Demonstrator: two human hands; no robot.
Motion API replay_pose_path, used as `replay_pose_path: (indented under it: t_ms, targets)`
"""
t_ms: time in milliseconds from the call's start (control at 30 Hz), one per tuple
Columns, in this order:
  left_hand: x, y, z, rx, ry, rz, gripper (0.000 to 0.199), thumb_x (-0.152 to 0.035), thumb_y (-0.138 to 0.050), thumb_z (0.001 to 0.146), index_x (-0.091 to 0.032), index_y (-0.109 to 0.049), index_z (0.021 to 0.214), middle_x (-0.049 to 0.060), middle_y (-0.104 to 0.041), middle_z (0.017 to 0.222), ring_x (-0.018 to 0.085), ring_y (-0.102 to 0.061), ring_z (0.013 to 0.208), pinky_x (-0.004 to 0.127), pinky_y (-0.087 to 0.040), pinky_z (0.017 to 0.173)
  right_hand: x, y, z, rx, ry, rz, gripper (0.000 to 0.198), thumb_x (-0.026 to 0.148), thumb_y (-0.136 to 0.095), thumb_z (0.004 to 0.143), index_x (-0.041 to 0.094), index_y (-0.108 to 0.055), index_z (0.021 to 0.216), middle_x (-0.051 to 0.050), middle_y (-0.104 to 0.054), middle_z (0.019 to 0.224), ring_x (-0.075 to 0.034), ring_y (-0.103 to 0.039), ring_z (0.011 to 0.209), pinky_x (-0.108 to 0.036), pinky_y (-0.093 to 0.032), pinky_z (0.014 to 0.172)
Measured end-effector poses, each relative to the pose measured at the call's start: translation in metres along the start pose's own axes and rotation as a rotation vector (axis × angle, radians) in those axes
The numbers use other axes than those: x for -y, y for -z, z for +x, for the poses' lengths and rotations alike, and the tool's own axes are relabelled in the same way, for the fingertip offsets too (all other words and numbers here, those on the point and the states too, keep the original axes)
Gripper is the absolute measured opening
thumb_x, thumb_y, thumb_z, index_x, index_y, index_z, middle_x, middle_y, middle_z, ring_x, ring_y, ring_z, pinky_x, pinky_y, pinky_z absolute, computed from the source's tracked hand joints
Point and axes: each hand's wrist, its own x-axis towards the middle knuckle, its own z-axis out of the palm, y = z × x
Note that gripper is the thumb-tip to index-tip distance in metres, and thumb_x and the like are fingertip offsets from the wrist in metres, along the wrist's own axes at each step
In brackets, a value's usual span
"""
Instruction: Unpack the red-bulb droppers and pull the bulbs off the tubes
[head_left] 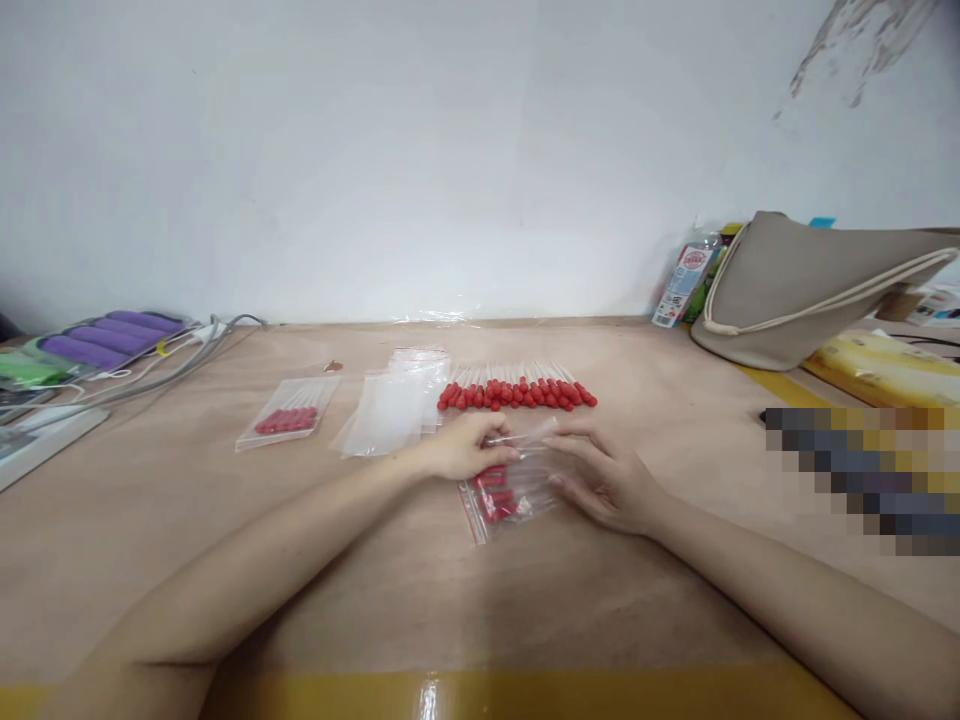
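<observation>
Between my hands lies a clear zip bag (536, 490) with several red-tipped sticks (496, 497) inside, their red ends by the zip edge at the left. My left hand (466, 446) pinches the bag's upper left part, thumb and fingers curled in. The other side of the bag is in the fingers of my right hand (609, 482), which are bent round the plastic. Just beyond stands a row of loose white sticks with red tips (517, 393), lying side by side. Flat empty zip bags (386, 410) are stacked to their left.
A filled bag of red-tipped sticks (289, 415) lies farther left on the wooden table (360, 590). Cables (191, 355) and a purple pack (112, 340) are at the far left. At the right are a grey-beige bag (802, 290), a bottle (684, 280) and a yellow packet (892, 370).
</observation>
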Motion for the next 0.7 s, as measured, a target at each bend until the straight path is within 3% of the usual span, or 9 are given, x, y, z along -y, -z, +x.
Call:
replay_pose_path:
  t_ms: [100, 233, 300, 367, 467, 567, 700]
  targets:
    - [-0.001, -0.014, 0.008, -0.022, 0.009, 0.073, 0.016, -0.032, -0.059, 0.077, -0.016, -0.057, 0.079, 0.0, -0.06, 0.071, 0.013, -0.055, 0.064, 0.024, -0.042, 0.057, -0.001, -0.002, -0.001, 0.1, 0.03, 0.011, 0.028, 0.026, -0.051, 0.083, 0.023, -0.055, 0.11, -0.009, -0.055, 0.108, -0.019, -0.054, 0.098, -0.036, -0.047, 0.083]
    - [0.001, -0.013, -0.005, -0.363, -0.016, 0.158, 0.014, -0.029, -0.057, 0.079, -0.017, -0.058, 0.086, 0.004, -0.061, 0.09, 0.017, -0.056, 0.085, 0.029, -0.043, 0.073, -0.002, -0.004, 0.0, 0.14, -0.025, 0.005, 0.021, 0.029, -0.052, 0.083, 0.021, -0.061, 0.101, -0.009, -0.058, 0.101, -0.019, -0.056, 0.091, -0.036, -0.047, 0.079]
    - [0.004, -0.011, -0.021, -0.446, 0.057, 0.122, 0.015, -0.031, -0.053, 0.082, -0.017, -0.055, 0.085, 0.004, -0.06, 0.085, 0.015, -0.055, 0.079, 0.028, -0.043, 0.069, -0.003, -0.005, 0.001, 0.143, -0.05, 0.018, 0.022, 0.029, -0.052, 0.083, 0.02, -0.061, 0.1, -0.009, -0.06, 0.098, -0.019, -0.056, 0.089, -0.035, -0.047, 0.077]
    - [0.006, -0.008, -0.04, -0.416, 0.154, 0.035, 0.019, -0.035, -0.052, 0.082, -0.016, -0.052, 0.086, 0.001, -0.058, 0.071, 0.012, -0.054, 0.064, 0.026, -0.042, 0.06, -0.003, -0.005, 0.002, 0.136, -0.076, 0.02, 0.021, 0.029, -0.052, 0.083, 0.019, -0.061, 0.099, -0.009, -0.061, 0.096, -0.018, -0.056, 0.088, -0.034, -0.047, 0.076]
    - [0.004, -0.006, -0.058, -0.269, 0.334, -0.242, 0.03, -0.038, -0.054, 0.081, -0.017, -0.045, 0.101, -0.005, -0.055, 0.059, 0.009, -0.05, 0.049, 0.023, -0.041, 0.05, -0.002, -0.005, 0.003, 0.137, -0.115, 0.005, 0.021, 0.029, -0.052, 0.083, 0.019, -0.061, 0.099, -0.009, -0.061, 0.096, -0.018, -0.056, 0.087, -0.034, -0.046, 0.076]
    - [-0.004, -0.006, -0.059, -0.201, 0.518, -0.605, 0.049, -0.031, -0.065, 0.075, -0.016, -0.037, 0.113, -0.004, -0.06, 0.065, 0.009, -0.057, 0.052, 0.023, -0.047, 0.053, -0.002, -0.005, 0.002, 0.138, -0.122, -0.007, 0.022, 0.03, -0.051, 0.083, 0.019, -0.061, 0.098, -0.009, -0.061, 0.097, -0.019, -0.056, 0.088, -0.034, -0.046, 0.076]
    - [-0.012, -0.012, -0.047, -0.271, 0.589, -0.845, 0.067, -0.015, -0.076, 0.063, -0.015, -0.035, 0.115, -0.004, -0.06, 0.066, 0.01, -0.062, 0.061, 0.026, -0.052, 0.065, -0.002, -0.004, 0.001, 0.128, -0.123, -0.042, 0.023, 0.03, -0.051, 0.084, 0.018, -0.061, 0.099, -0.009, -0.061, 0.097, -0.019, -0.056, 0.086, -0.034, -0.046, 0.074]
